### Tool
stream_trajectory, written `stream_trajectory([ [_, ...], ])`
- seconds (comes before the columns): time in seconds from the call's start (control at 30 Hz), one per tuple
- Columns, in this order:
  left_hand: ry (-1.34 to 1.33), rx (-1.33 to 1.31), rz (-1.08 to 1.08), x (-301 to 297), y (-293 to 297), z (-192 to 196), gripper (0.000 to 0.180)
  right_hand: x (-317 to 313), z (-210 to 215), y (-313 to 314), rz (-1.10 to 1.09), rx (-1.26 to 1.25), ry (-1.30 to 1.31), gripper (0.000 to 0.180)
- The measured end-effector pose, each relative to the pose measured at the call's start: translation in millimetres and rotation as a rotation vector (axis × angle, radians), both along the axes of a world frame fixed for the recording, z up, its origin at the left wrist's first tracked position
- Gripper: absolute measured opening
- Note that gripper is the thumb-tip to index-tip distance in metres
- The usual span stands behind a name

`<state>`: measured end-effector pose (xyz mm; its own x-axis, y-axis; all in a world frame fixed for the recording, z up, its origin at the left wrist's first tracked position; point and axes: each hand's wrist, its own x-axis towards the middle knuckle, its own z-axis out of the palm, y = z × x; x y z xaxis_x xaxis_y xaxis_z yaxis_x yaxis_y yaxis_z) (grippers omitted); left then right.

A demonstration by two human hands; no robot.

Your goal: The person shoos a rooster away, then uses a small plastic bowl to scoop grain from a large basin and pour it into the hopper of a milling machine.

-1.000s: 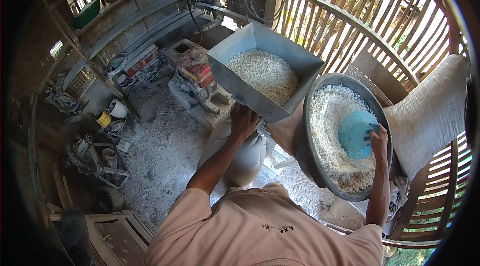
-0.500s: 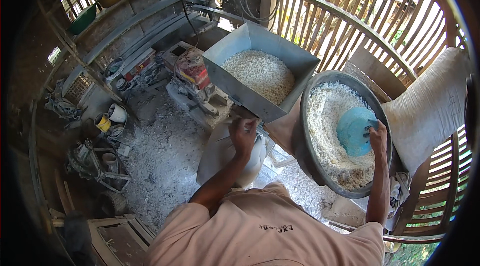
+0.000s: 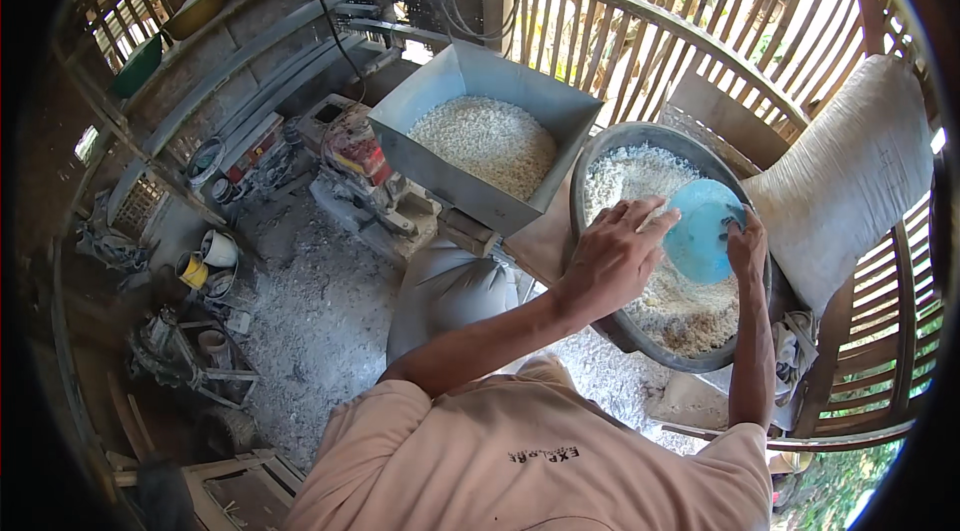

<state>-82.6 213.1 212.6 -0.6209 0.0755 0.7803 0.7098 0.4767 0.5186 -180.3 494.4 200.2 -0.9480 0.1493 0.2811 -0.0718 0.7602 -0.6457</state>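
left hand (image 3: 612, 261): reaches over the near rim of the big round pan, fingers spread wide, holding nothing, fingertips just beside the blue bowl.
right hand (image 3: 746, 249): wraps around the right edge of the blue bowl and holds it tight.
blue bowl (image 3: 700, 231): round, light blue, tipped on its side inside the round pan, sitting on the white grain, between the two hands.
round pan (image 3: 600, 156): big, grey, metal, full of white grain, just to the right of the grey box.
white grain (image 3: 680, 306): piled in the round pan, more of it in the grey box, some spilled on the floor below.
grey box (image 3: 470, 196): square metal funnel, wide at the top, sits on the machine, well filled.
machine (image 3: 365, 171): red and grey, dusty, under and left of the grey box.
white sack (image 3: 850, 176): big and full, leans on the wood slats at the right, near the round pan.
grey sack (image 3: 450, 286): hangs open under the grey box.
floor (image 3: 310, 331): covered in white dust, with cans and small pots at the left.
wall (image 3: 640, 41): thin wood slats, light coming through.
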Motion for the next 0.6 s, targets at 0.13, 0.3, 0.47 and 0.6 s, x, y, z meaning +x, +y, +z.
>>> stream_trajectory([
  [0.13, -0.221, -0.2, -0.054, -5.8, 13.7, -26.6, 0.018, 30.4, 35.7, -9.1, 0.107, 0.447, 0.334, 0.04],
  [0.3, -0.244, -0.144, -0.012, -1.0, 12.9, -23.0, 0.014, 65.8, 55.3, -38.5, 0.285, 0.437, 0.349, 0.038],
  [0.47, -0.321, -0.246, -0.001, 2.3, 11.6, -12.2, 0.011, 63.4, 21.9, -47.0, 0.479, 0.643, -0.003, 0.034],
  [0.6, -0.203, -0.16, 0.011, -3.5, 11.7, -19.1, 0.009, 63.3, 34.6, -53.3, 0.596, 0.489, 0.011, 0.031],
])
